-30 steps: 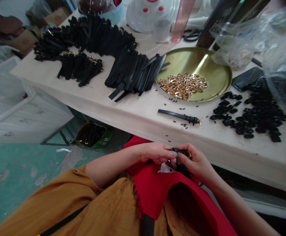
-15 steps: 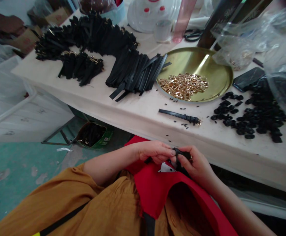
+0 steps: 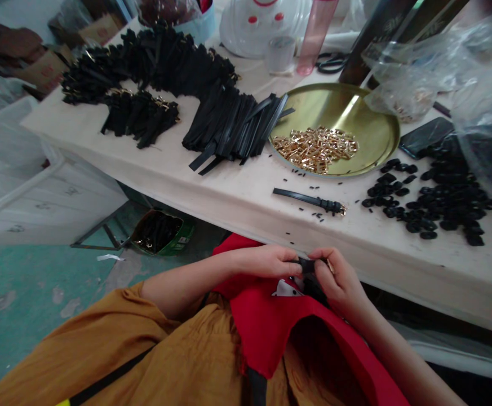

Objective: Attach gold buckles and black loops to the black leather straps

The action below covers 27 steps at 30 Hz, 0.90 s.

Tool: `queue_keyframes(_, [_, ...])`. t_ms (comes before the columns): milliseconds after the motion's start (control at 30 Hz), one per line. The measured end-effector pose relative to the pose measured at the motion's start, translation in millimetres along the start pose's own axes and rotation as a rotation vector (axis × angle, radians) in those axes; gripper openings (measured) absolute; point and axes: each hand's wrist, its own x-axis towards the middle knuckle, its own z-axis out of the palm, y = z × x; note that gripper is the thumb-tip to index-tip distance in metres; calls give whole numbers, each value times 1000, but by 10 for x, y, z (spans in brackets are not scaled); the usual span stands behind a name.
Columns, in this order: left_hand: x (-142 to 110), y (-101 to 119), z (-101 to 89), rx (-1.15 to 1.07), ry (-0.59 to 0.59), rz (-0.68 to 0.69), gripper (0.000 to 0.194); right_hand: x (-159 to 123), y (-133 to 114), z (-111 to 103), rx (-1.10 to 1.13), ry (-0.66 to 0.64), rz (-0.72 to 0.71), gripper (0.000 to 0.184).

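Note:
Between my two hands, over the red apron [image 3: 254,332], is a short black strap [image 3: 307,265]. My left hand [image 3: 279,261] pinches its left part. Closed on the other end is my right hand [image 3: 333,276], where a bit of gold metal shows by the fingers. Much of the strap is hidden by the fingers. On the table just beyond lies another black strap [image 3: 305,199] with a gold buckle [image 3: 342,210] at its right end. A brass-coloured round tray [image 3: 368,124] behind it holds a heap of gold buckles [image 3: 315,148].
Black straps [image 3: 229,127] lie piled left of the tray, with buckled bundles [image 3: 144,62] farther left. Black loops [image 3: 444,197] and a phone [image 3: 427,137] are at right, near plastic bags [image 3: 423,73]. Scissors [image 3: 331,63] lie at the back. The table edge [image 3: 212,208] runs before me.
My fingers have shifted on the strap. The hands are slightly farther apart, and more of the strap's flat black middle shows between them. The things on the table stay put.

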Motion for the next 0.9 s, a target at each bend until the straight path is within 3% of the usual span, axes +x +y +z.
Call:
queue_keyframes(100, [-9, 5, 32, 194, -26, -41, 14, -29, -4, 35, -216, -10, -180, 13])
queue_keyframes(233, [-10, 26, 40, 319, -23, -19, 12, -30, 0, 42, -299, -72, -324, 15])
queue_keyframes(433, [-53, 46, -28, 156, -100, -48, 25, -25, 60, -13, -288, -83, -223, 16])
queue_keyframes(633, [-69, 10, 5, -77, -139, -83, 28, -79, 18, -32, -243, -128, -287, 17])
queue_keyframes(767, [-28, -21, 42, -69, -129, -88, 27, -79, 0, 15, -227, -119, -283, 17])
queue_keyframes(900, [-30, -23, 5, 30, -72, -31, 29, -39, 17, 65, -268, -6, -214, 18])
